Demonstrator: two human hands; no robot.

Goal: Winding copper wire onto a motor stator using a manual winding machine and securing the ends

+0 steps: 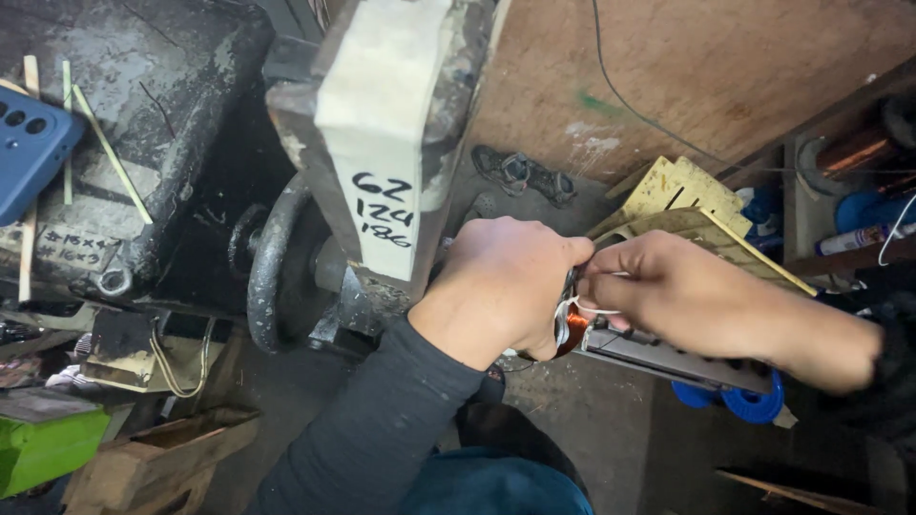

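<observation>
My left hand (501, 286) is closed around a small coil of copper wire (573, 331), of which only an orange-brown edge shows below the fingers. My right hand (668, 291) meets it from the right, fingertips pinched on a thin white strip or thread (590, 307) looped at the coil. Both hands hover just in front of a dark, grimy winding machine with a round hand wheel (270, 262) and a pale block carrying handwritten marks (382, 124).
A grey metal bar (668, 358) and a blue spool (754, 401) lie under my right hand. Yellowish card pieces (682, 205) lean against the brown board behind. A blue phone (29, 153) sits far left, a green box (48, 443) and wooden blocks (157, 458) at lower left.
</observation>
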